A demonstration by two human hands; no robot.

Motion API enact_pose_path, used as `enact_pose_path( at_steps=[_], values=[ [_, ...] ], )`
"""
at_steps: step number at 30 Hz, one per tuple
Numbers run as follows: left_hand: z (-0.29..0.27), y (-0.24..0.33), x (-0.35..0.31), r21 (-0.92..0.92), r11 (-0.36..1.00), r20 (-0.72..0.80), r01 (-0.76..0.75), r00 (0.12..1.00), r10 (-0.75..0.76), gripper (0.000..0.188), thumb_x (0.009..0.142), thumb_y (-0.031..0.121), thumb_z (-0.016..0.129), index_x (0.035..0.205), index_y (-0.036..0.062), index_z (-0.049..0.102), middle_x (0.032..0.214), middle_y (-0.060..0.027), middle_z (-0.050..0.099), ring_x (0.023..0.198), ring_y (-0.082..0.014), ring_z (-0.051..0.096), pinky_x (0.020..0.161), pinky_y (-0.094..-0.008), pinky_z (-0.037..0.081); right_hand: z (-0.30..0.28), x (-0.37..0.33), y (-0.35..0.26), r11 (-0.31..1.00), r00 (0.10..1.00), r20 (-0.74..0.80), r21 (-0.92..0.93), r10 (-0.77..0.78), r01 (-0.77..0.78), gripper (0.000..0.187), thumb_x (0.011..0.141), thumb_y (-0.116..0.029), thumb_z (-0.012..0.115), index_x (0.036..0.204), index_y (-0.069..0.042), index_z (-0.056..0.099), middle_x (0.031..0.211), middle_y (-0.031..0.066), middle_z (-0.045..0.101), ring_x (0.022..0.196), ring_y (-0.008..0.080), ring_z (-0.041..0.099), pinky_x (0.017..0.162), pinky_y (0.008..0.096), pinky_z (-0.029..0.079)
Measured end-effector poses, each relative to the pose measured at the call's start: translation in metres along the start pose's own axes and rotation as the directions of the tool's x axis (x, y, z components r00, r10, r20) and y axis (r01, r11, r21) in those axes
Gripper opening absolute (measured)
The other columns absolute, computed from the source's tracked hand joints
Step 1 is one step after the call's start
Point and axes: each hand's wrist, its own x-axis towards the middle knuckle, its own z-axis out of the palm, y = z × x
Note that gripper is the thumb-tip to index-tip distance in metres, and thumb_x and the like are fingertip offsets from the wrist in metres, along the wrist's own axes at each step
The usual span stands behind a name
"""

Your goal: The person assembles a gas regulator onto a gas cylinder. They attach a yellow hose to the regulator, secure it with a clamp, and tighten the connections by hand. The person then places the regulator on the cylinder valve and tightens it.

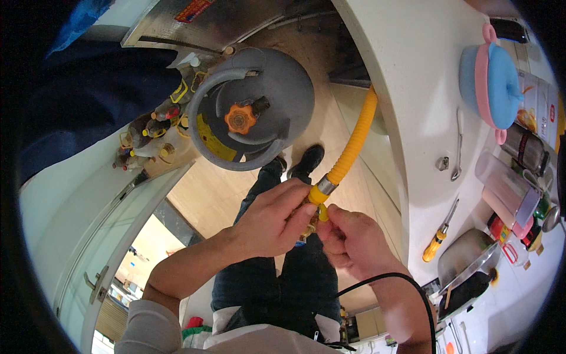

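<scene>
A yellow corrugated gas hose bends down from beside the white counter to a metal collar in front of me. My left hand is wrapped round the fitting at the hose's end, with the thumb lying over it. Brass and a bit of blue show below that thumb; the rest of the fitting is covered by my fingers. On the fitting's right side, my right hand pinches a small yellow piece, perhaps a handle. Beyond my feet stands a grey gas cylinder with an orange valve knob.
Along the right runs a white counter holding a spoon, a screwdriver, a blue and pink pot and a metal pan. Several bottles stand by the left wall. A black cable crosses my right forearm.
</scene>
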Motion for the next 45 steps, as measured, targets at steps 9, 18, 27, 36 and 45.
enact_pose_path(
  at_steps=[9,18,27,36,45],
  values=[
    [-0.002,0.005,0.003,-0.058,0.995,0.027,0.084,0.996,-0.083,0.018,0.105,0.016,0.058,0.110,-0.0013,0.059,0.089,-0.0123,0.059,0.074,-0.0228,0.063,0.066,-0.0352,0.053,0.005,-0.006,0.009,-0.075,0.442,0.171,-0.971,-0.881,0.227,0.032,0.106,-0.035,0.056,0.090,-0.008,0.061,0.063,0.0044,0.054,0.055,0.0185,0.056,0.049,0.0322,0.042],
    [0.006,0.002,-0.001,0.003,1.000,-0.085,-0.013,0.996,0.013,0.020,0.103,0.014,0.060,0.115,-0.0025,0.061,0.095,-0.0143,0.062,0.079,-0.0239,0.065,0.069,-0.0346,0.054,0.005,0.005,0.013,0.985,0.987,-0.083,0.091,-0.139,0.146,0.034,0.109,-0.033,0.050,0.084,-0.010,0.057,0.057,-0.0009,0.040,0.044,0.0113,0.035,0.041,0.0297,0.028],
    [0.003,-0.001,0.001,-0.044,0.999,-0.101,0.009,0.995,-0.013,0.021,0.105,0.016,0.059,0.115,-0.0027,0.062,0.096,-0.0138,0.063,0.077,-0.0225,0.063,0.068,-0.0339,0.053,0.011,-0.004,-0.001,0.956,0.999,-0.038,0.292,-0.013,0.023,0.041,0.112,-0.035,0.045,0.089,-0.006,0.063,0.063,-0.0020,0.047,0.052,0.0094,0.042,0.049,0.0279,0.034],
    [0.003,-0.001,0.002,-0.081,0.997,-0.123,0.016,0.992,-0.026,0.023,0.106,0.018,0.059,0.114,-0.0039,0.062,0.095,-0.0131,0.063,0.078,-0.0198,0.064,0.069,-0.0318,0.053,0.008,-0.012,0.015,0.919,0.909,-0.154,-0.148,-0.386,0.365,0.038,0.114,-0.030,0.045,0.094,-0.004,0.065,0.075,-0.0034,0.049,0.068,0.0053,0.040,0.061,0.0243,0.036],
    [0.005,0.000,0.003,-0.045,0.999,-0.123,-0.006,0.992,0.001,0.023,0.106,0.016,0.059,0.116,-0.0041,0.062,0.097,-0.0137,0.063,0.080,-0.0205,0.065,0.069,-0.0317,0.054,0.006,-0.008,0.016,0.964,0.961,-0.097,0.026,-0.259,0.263,0.037,0.112,-0.033,0.050,0.095,-0.004,0.067,0.069,-0.0016,0.053,0.059,0.0069,0.045,0.054,0.0256,0.039]
  ],
)
